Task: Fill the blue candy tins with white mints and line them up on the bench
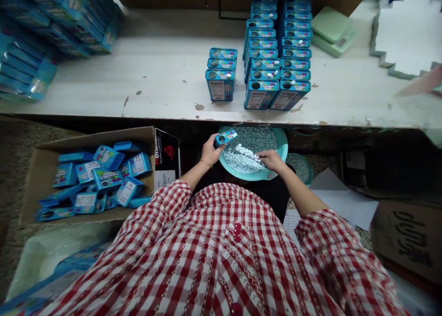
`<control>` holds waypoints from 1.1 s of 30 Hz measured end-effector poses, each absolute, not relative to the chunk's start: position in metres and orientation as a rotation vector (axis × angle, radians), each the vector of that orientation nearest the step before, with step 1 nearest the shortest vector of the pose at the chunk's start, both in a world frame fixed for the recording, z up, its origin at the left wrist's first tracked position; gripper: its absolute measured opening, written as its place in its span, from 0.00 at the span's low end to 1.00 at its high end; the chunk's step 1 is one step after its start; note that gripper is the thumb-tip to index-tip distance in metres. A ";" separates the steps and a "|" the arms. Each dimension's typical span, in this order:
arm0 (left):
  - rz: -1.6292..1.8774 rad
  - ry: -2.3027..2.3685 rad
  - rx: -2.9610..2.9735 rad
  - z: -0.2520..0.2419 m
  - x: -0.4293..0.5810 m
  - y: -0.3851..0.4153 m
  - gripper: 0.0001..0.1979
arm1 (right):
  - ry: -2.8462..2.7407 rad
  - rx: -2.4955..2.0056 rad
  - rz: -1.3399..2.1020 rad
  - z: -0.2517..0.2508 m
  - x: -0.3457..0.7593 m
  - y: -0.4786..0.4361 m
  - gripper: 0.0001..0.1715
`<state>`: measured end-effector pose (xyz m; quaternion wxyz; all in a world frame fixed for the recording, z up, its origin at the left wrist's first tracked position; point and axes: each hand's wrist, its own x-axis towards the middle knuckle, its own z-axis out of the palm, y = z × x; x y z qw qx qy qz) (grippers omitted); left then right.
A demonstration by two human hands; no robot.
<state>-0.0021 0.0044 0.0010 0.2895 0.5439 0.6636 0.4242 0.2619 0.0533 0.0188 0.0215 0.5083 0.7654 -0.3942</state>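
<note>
My left hand point(210, 152) is closed around a small blue candy box point(226, 137), holding it tilted over the left rim of a turquoise basin point(284, 145). Pale mint-like candies point(258, 137) fill the basin. Over its front part, my right hand point(272, 160) is closed on what looks like a scoop point(249, 155) heaped with white candies. The candies and my fingers hide most of the scoop. Its heaped end points toward the box in my left hand, with a small gap between them.
Rows of blue boxes point(260, 95) stand on the white table point(165, 76), beside a short row point(221, 88) and a green scale point(333, 28). At left, a carton point(29, 182) holds loose blue boxes. A smaller basin point(309, 171) of candies sits at right.
</note>
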 end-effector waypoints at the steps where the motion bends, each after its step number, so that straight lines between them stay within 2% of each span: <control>1: 1.121 1.767 1.462 0.000 0.000 0.006 0.19 | 2.384 1.583 -1.270 0.031 0.266 0.055 0.19; 4: 1.075 1.752 1.531 -0.001 0.008 0.009 0.19 | 2.423 1.547 -1.322 0.070 0.269 0.063 0.19; 6: 1.030 1.739 1.599 -0.002 0.015 0.010 0.20 | 2.438 1.501 -1.236 0.095 0.262 0.068 0.19; 12: 0.906 1.708 1.772 -0.002 0.029 0.010 0.23 | 2.363 1.387 -0.595 0.146 0.214 0.069 0.20; 17: 0.898 1.709 1.780 -0.005 0.028 0.010 0.24 | 2.296 1.341 -0.351 0.172 0.192 0.060 0.21; 21: 0.948 1.710 1.759 -0.006 0.022 0.009 0.22 | 2.332 1.337 -0.343 0.173 0.215 0.058 0.20; 27: 0.985 1.626 1.706 -0.010 0.024 0.011 0.20 | 2.420 1.363 -0.528 0.146 0.244 0.055 0.20; 33: 1.016 1.675 1.659 -0.005 0.021 0.011 0.20 | 2.477 1.473 -0.453 0.140 0.253 0.048 0.19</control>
